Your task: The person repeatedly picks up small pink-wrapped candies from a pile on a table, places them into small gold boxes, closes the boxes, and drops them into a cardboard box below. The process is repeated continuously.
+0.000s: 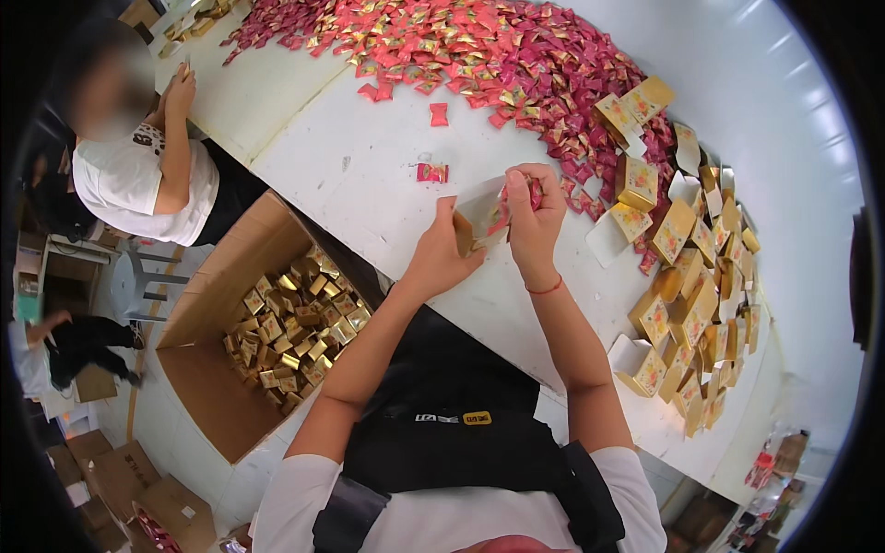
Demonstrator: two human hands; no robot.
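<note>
Over the white table, my left hand point(441, 251) is closed around a small gold carton point(465, 234) with its flap raised. My right hand point(537, 219) grips several red wrapped candies point(503, 208) at the carton's mouth; the fingers partly hide them. A red cord circles my right wrist. Beyond my hands, one loose wrapped candy point(432, 172) lies on the table, and another pinkish-red candy point(438, 114) sits farther off. A great heap of pink and dark red candies point(479, 55) spreads along the far side.
Many open gold cartons point(678, 230) are piled at the right, some on the candies. At the left below the table edge stands a large cardboard box point(198, 346) holding many closed gold cartons point(290, 327). A co-worker point(152, 175) is at the table's far left; a grey stool point(138, 281) stands behind.
</note>
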